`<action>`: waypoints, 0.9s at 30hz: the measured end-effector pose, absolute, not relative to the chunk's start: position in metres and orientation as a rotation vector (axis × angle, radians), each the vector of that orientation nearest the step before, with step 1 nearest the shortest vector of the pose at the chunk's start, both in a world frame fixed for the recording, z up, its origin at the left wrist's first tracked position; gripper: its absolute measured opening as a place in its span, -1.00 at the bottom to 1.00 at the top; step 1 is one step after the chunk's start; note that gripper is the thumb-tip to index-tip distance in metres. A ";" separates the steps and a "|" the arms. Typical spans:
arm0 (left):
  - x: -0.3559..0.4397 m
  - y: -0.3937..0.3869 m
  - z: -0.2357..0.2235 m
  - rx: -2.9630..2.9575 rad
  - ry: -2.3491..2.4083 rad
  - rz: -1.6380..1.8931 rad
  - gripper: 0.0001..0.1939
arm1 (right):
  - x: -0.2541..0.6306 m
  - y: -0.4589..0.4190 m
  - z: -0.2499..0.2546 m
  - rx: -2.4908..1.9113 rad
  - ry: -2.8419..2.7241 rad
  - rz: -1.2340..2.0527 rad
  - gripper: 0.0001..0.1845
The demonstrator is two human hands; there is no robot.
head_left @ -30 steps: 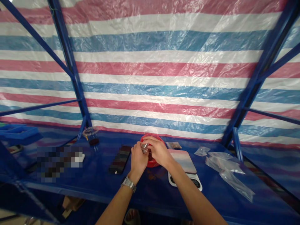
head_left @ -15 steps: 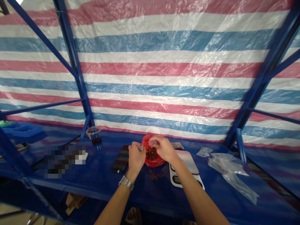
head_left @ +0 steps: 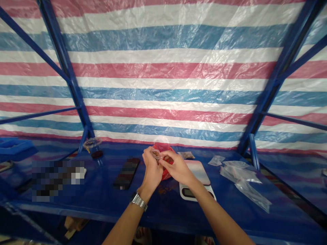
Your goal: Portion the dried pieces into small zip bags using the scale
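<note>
My left hand (head_left: 152,172), a metal watch on its wrist, is closed around a small clear plastic bag (head_left: 155,154). The bag's mouth is spread and brownish bits show inside. My right hand (head_left: 178,168) pinches at the bag's right rim with thumb and fingers; its fingertips are partly hidden. Behind and below both hands is a red plastic bag (head_left: 163,147), its inside mostly covered by them. A white kitchen scale (head_left: 198,175) sits under and beside my right forearm. Brown crumbs (head_left: 163,189) lie on the blue table in front of the red bag.
A filled small bag (head_left: 187,155) lies behind the scale. Several clear plastic bags (head_left: 242,173) are spread at right. To the left are a black phone (head_left: 127,173), a plastic cup of dark liquid (head_left: 95,149) and a blue tray (head_left: 15,146). Blue posts frame a striped sheet (head_left: 168,88).
My right hand has moved from over the red bag to the small bag's rim, bringing both hands together. The small bag's mouth now faces up. The view has shifted right.
</note>
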State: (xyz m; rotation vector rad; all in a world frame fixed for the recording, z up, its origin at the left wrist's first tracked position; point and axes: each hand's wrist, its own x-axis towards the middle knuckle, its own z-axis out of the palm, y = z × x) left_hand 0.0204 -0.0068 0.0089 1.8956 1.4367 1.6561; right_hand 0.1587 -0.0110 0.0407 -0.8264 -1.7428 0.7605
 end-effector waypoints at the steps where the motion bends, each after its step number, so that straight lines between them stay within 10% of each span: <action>1: 0.026 -0.009 0.008 1.944 1.368 1.607 -0.58 | 0.163 -0.013 0.038 -0.861 -1.697 0.737 -0.81; 12: 0.072 -0.031 0.016 1.911 0.853 1.374 -0.10 | 0.243 -0.031 0.033 -1.073 -1.349 0.717 -0.69; 27: 0.066 -0.023 -0.003 2.142 1.042 1.492 -0.54 | 0.326 -0.022 -0.015 -1.609 -1.468 0.207 -0.70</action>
